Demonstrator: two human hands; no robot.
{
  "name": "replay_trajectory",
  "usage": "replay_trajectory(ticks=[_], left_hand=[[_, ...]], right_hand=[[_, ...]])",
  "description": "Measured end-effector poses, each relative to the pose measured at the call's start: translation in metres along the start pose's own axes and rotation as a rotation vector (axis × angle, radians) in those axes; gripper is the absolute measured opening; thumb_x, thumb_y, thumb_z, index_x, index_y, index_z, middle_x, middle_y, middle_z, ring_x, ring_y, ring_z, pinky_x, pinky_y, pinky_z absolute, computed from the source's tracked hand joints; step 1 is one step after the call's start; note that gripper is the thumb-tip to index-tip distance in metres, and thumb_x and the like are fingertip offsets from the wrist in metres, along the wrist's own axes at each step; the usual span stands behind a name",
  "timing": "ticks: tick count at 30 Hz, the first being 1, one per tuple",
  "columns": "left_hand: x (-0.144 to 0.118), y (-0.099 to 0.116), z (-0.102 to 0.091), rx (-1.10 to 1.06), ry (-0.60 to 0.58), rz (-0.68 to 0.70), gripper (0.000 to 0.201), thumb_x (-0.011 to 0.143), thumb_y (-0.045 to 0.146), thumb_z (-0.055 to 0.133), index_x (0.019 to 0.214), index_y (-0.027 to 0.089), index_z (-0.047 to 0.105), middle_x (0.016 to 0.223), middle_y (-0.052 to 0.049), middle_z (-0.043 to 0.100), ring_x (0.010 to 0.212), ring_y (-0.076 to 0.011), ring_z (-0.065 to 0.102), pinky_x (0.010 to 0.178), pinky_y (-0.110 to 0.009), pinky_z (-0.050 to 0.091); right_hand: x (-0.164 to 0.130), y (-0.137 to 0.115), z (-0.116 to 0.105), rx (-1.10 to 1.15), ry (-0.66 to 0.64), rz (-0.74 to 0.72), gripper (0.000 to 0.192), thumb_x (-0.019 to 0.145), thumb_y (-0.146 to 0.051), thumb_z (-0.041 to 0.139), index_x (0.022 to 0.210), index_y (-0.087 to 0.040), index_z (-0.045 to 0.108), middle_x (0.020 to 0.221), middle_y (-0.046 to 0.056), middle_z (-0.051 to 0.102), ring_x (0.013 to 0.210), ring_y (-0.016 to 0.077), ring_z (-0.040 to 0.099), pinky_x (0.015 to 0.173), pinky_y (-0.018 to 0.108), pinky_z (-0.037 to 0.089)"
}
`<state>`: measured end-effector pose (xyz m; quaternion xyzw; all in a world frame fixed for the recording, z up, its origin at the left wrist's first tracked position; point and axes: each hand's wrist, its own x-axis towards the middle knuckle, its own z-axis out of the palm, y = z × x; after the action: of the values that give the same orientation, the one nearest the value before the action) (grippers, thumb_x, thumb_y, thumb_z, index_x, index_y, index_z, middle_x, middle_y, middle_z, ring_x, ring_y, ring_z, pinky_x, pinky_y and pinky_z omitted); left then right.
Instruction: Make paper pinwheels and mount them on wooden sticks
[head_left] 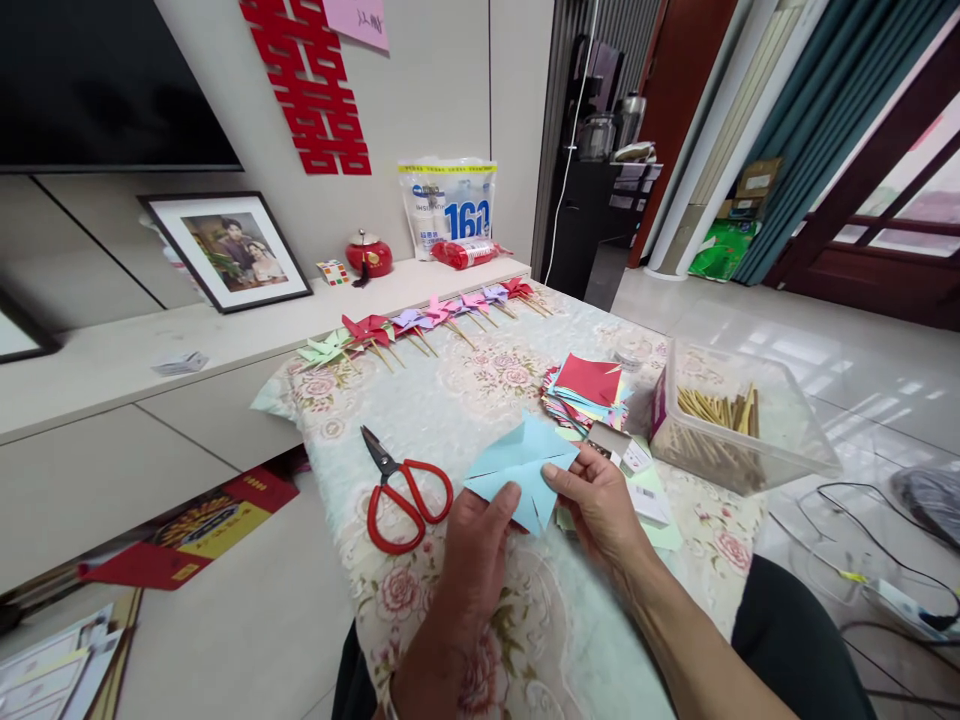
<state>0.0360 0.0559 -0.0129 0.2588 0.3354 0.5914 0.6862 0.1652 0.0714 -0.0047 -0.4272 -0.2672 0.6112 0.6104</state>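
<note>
A light blue paper square (517, 455) with slits cut in from its corners is held up over the table by both hands. My left hand (484, 525) pinches its lower left part, thumb on top. On the right side, my right hand (596, 490) grips the paper between thumb and fingers. Red-handled scissors (405, 495) lie on the cloth to the left of my left hand, blades pointing away. Beyond my right hand sits a stack of coloured paper squares (589, 382), red on top. A small opened box (609, 442) lies just past my right fingers.
Several paper pinwheels on sticks (412, 322) line the table's far edge. A clear plastic bin (787, 420) of wooden sticks stands at the right. Behind the flowered tablecloth (495, 370), a white cabinet (97, 385) bears a framed photo (229, 250), a red jar (373, 258) and a plastic bag (448, 205).
</note>
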Motion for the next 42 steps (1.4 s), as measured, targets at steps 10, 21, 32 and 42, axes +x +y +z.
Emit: replay_trajectory(ticks=[10,21,32,42], left_hand=[[0.005,-0.002,0.007,-0.013,0.058,0.013,0.047,0.068,0.027,0.083,0.113,0.015,0.072,0.092,-0.007,0.079,0.081,-0.0228,0.071,0.075,-0.031,0.054],[0.009,0.002,0.014,-0.024,0.103,-0.001,0.031,0.067,0.027,0.083,0.095,0.015,0.074,0.076,-0.002,0.076,0.064,-0.016,0.066,0.064,-0.026,0.049],[0.024,-0.006,-0.002,0.193,0.112,0.061,0.032,0.068,0.032,0.082,0.094,0.014,0.075,0.079,-0.005,0.077,0.069,-0.0202,0.068,0.067,-0.03,0.054],[0.011,0.004,0.002,0.129,0.128,-0.006,0.034,0.064,0.032,0.084,0.09,0.014,0.075,0.072,-0.004,0.074,0.061,-0.0179,0.064,0.062,-0.028,0.05]], right_hand=[[0.0,0.001,-0.001,-0.02,-0.023,-0.007,0.044,0.052,-0.031,0.095,0.087,-0.018,0.073,0.067,-0.002,0.07,0.055,0.0122,0.06,0.051,0.023,0.048],[0.001,-0.002,-0.003,-0.077,0.0,-0.032,0.047,0.053,-0.033,0.094,0.092,-0.019,0.073,0.065,-0.002,0.068,0.055,0.0121,0.058,0.055,0.024,0.047],[0.003,0.0,-0.011,-0.229,-0.053,-0.197,0.042,0.067,-0.036,0.088,0.103,-0.021,0.073,0.095,0.006,0.077,0.086,0.0231,0.068,0.074,0.032,0.054],[0.0,0.004,-0.008,-0.293,-0.091,-0.136,0.038,0.067,-0.04,0.086,0.097,-0.02,0.073,0.076,0.001,0.073,0.064,0.0187,0.063,0.058,0.028,0.05]])
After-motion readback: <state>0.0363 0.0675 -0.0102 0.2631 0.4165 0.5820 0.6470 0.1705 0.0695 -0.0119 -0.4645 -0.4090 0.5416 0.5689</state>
